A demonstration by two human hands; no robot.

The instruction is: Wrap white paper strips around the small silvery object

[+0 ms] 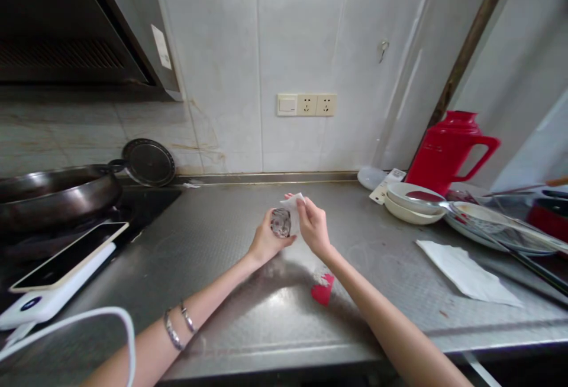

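My left hand (265,239) is wrapped around a small clear glass (281,222), which is tilted with its round end toward me. My right hand (314,225) pinches a white tissue (293,202) at the glass's right side. Part of the tissue is hidden behind my right fingers. Both hands are raised a little over the steel counter (222,316). A torn red scrap (323,290) lies on the counter below my right wrist.
On the right are a folded white tissue (468,271), stacked bowls (412,212), and a red thermos jug (446,153). A frying pan (57,194) sits on the stove at left, near a phone (71,254) on a white power bank (57,292) with a cable.
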